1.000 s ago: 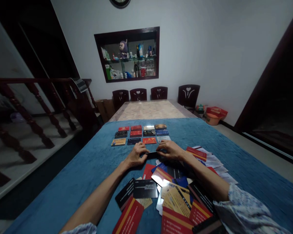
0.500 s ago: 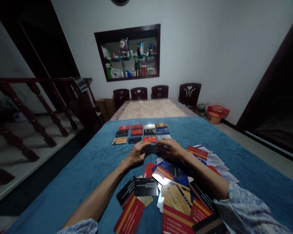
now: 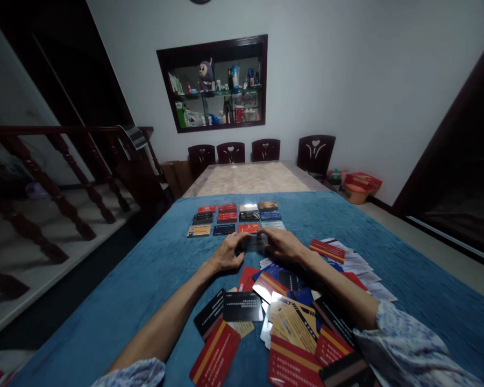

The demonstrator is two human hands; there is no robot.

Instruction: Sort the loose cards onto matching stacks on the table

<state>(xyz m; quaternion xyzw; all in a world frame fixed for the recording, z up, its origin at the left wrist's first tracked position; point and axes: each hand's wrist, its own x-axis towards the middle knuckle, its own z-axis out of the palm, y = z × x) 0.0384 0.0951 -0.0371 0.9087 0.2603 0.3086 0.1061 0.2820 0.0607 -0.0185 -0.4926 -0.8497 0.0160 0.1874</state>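
Observation:
A dark card (image 3: 255, 243) is held between both hands, upright or tilted, just in front of the nearest row of card stacks. My left hand (image 3: 228, 252) has its fingers closed at the card's left side; my right hand (image 3: 281, 245) grips the right side. Beyond the fingers, a red card (image 3: 248, 229) lies beside a dark blue card (image 3: 224, 230) and a yellow card (image 3: 199, 231). Further stacks stand in rows behind them. Loose cards are heaped below my hands, among them a black card (image 3: 242, 307) and a red one (image 3: 215, 355).
A blue cloth (image 3: 145, 279) covers the near part of the table. Whitish cards (image 3: 357, 263) are fanned out to the right, partly under a red card (image 3: 327, 251). Dark chairs (image 3: 265, 150) stand at the far end, with a banister (image 3: 64, 129) on the left.
The card between my hands has turned from a flat dark blur to a more visible, tilted face. My hands stay nearly in place, and the view has shifted slightly.

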